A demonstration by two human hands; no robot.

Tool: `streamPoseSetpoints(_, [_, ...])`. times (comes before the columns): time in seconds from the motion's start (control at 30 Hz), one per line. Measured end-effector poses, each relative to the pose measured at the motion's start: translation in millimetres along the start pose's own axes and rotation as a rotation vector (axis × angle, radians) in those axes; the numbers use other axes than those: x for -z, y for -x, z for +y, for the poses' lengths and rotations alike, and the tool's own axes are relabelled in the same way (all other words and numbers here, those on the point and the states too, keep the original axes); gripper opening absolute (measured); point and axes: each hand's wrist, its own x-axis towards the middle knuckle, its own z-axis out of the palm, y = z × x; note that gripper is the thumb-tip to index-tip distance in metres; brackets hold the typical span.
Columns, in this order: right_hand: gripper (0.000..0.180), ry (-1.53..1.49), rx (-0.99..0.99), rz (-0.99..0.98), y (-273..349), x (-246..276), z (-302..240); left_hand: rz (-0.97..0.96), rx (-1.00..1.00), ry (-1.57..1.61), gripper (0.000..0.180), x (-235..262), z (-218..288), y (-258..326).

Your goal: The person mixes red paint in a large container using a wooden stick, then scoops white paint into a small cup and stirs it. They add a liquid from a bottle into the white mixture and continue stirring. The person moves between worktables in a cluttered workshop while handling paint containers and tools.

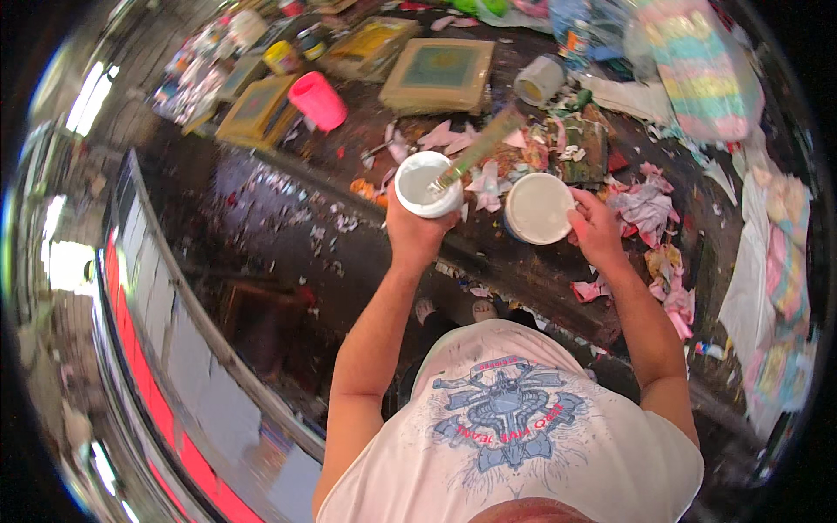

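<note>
My left hand [417, 235] is wrapped round a white plastic tub [433, 210] held upright near the table's front edge. Pale whitish stuff coats its inside. A flat, stained stick-like tool [479, 150] leans out of the tub toward the upper right; its lower end dips inside. To the right, my right hand [600, 232] grips the edge of a round tub with a pale, off-white top [539, 209]. Whether that top is a lid or the contents I cannot tell. A little dark blue shows on its side at the lower left.
Crumpled, paint-stained rags [647, 206] and scraps litter the dark table around both tubs. Farther back are framed screens [438, 75], a bright pink cup [317, 100], a tipped white container [540, 80] and a striped pastel bundle [697, 74]. Scraps lie on the floor at left.
</note>
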Motion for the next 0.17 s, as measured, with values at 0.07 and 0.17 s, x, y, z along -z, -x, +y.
streamPoseSetpoints(0.07, [0.042,0.082,-0.019,0.055,-7,-11,1,-0.078,0.042,-0.045,0.093,-7,-22,-42])
streamPoseSetpoints(0.17, [0.045,0.26,-0.058,0.141,-9,-20,-8,-0.209,0.058,-0.082,0.096,-17,-44,-92])
